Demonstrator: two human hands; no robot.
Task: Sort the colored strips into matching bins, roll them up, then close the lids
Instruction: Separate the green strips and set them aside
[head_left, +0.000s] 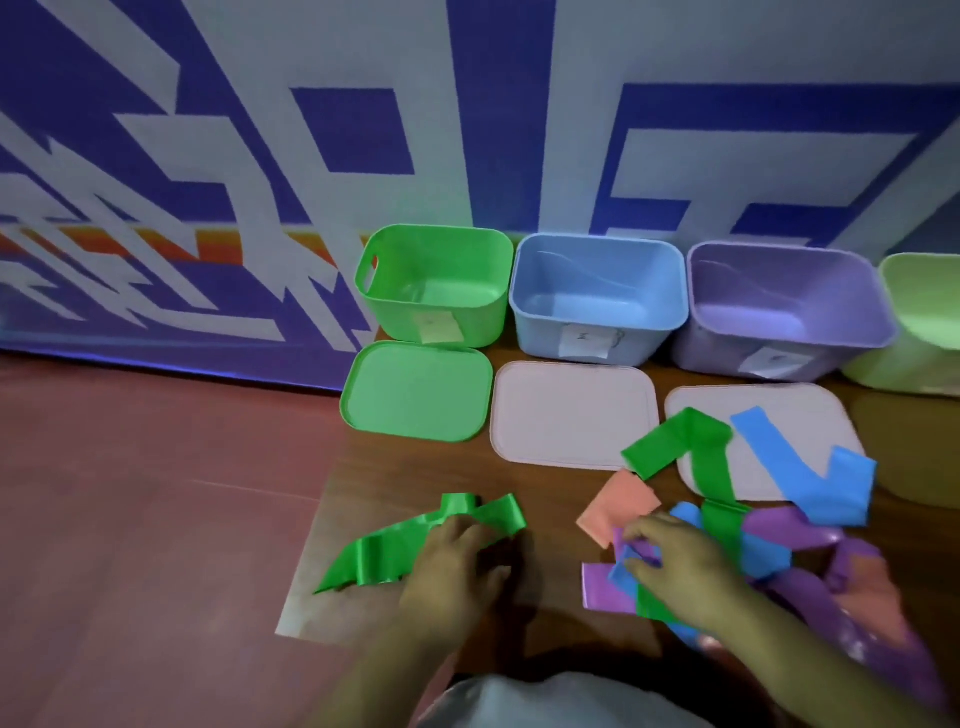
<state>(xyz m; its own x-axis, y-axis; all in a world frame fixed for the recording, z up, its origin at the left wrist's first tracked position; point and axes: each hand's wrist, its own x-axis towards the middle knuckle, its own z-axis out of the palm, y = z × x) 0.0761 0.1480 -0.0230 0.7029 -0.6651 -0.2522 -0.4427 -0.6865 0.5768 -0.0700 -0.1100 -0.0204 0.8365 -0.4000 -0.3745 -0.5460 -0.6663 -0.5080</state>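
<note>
My left hand (454, 564) presses on a crumpled green strip (379, 556) at the table's left edge. My right hand (675, 564) pinches a purple strip (605, 584) at the near edge of a tangled pile of green (696, 452), blue (810, 478), purple and salmon (618, 506) strips. Behind stand three open bins: green (436, 286), blue (597, 296) and purple (784, 312). A green lid (415, 395) and two pale lids (571, 415) (810, 410) lie flat in front of them. The pile partly covers the right lid.
A light green bin (924, 322) stands at the far right, cut off by the frame. A wall with a blue and white pattern rises just behind the bins. The wooden table (550, 488) ends at the left near the green strip, with reddish floor (156, 519) beyond.
</note>
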